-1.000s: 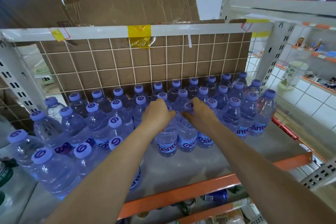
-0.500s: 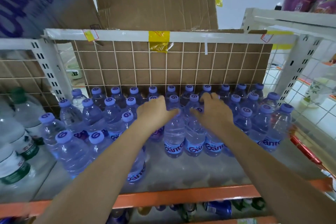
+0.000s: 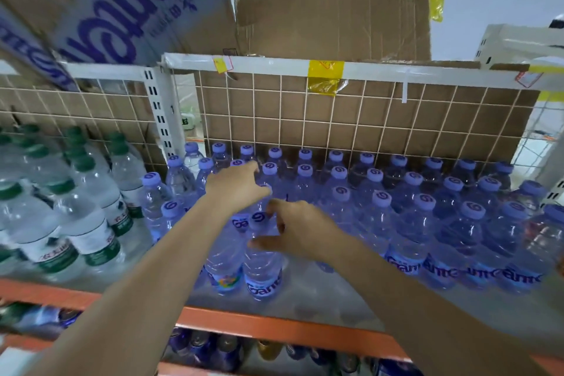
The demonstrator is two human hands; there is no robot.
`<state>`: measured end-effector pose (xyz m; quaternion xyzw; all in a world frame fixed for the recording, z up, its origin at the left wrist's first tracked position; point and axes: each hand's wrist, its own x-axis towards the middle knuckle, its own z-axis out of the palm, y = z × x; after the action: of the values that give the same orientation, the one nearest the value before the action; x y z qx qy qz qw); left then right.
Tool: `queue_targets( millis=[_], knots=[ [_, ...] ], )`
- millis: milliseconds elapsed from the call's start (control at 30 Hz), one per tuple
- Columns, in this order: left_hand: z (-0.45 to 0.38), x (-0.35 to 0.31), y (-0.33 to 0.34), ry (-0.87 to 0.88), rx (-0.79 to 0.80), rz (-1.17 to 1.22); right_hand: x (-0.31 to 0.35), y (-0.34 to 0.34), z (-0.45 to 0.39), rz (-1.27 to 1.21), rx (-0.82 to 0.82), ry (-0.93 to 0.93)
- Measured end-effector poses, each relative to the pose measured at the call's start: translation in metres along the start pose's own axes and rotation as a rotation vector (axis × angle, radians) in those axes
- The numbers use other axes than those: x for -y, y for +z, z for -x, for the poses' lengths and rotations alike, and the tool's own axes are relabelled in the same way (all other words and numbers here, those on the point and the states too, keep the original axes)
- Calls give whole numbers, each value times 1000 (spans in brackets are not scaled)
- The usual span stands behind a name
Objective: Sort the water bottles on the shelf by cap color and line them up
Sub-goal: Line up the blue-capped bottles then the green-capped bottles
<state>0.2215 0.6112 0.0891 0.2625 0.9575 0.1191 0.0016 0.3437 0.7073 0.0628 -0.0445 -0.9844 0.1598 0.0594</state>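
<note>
Nearest us, the orange shelf edge (image 3: 274, 330). Just past it our right hand (image 3: 300, 230) curls loosely at a front purple-capped bottle (image 3: 262, 265), thumb on its shoulder, though we cannot tell if it grips. Our left hand (image 3: 236, 189) hovers, fingers relaxed. Purple-capped rows (image 3: 412, 207) fill the right, green-capped bottles (image 3: 76, 210) the left, a wire grid (image 3: 351, 128) behind.

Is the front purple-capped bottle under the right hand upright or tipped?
Upright: the front purple-capped bottle stands on the shelf, cap up, label level, right hand around its neck.
</note>
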Motion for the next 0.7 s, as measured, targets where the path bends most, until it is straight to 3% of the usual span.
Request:
queue_targets(
  millis=[100, 333, 700],
  knots=[
    [-4, 3, 4, 61, 117, 10, 10, 8, -9, 52, -47, 1],
    [-21, 14, -3, 143, 258, 140, -11, -15, -31, -122, -51, 168],
    [-31, 30, -4, 216, 278, 130, -40, -21, -51, -113, -119, 385]
  ],
)
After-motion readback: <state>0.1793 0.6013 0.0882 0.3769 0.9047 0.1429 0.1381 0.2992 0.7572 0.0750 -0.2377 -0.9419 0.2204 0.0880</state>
